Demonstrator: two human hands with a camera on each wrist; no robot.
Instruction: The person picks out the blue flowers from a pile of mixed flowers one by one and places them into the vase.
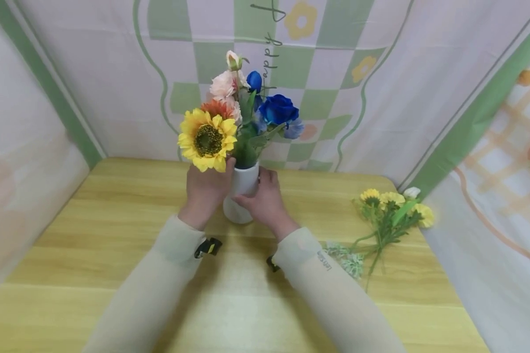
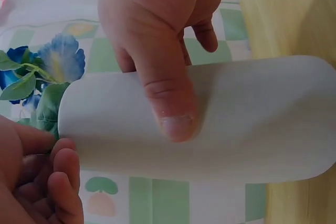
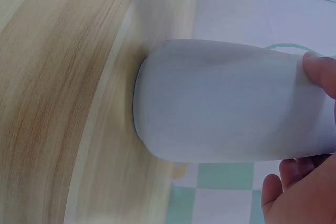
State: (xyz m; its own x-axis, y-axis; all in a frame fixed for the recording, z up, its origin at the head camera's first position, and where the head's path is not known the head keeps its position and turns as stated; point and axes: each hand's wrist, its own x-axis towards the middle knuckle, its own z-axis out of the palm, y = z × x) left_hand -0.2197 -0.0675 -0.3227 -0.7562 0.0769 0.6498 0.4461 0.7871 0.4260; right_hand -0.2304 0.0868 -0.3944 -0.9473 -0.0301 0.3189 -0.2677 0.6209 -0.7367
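Note:
A white vase (image 1: 246, 181) stands on the wooden table, full of artificial flowers. My right hand (image 1: 267, 198) grips it, with the thumb across the front and the fingers around the far side. At the vase's mouth is my left hand (image 1: 207, 189), just under a large sunflower (image 1: 207, 140). In the left wrist view, this hand's fingers (image 2: 65, 169) are bent beside the rim, near green leaves (image 2: 50, 103); whether they pinch a stem is hidden. Pink flowers (image 1: 223, 84) and a blue rose (image 1: 279, 109) rise above the vase. The right wrist view shows the vase's base (image 3: 152, 103) on the table.
On the table's right side lies a loose bunch of yellow flowers (image 1: 392, 198) with a white bloom (image 1: 411, 192). Pale green sprigs (image 1: 353, 264) lie beside its stems, close to my right sleeve. A checked cloth (image 1: 291, 63) hangs behind the table.

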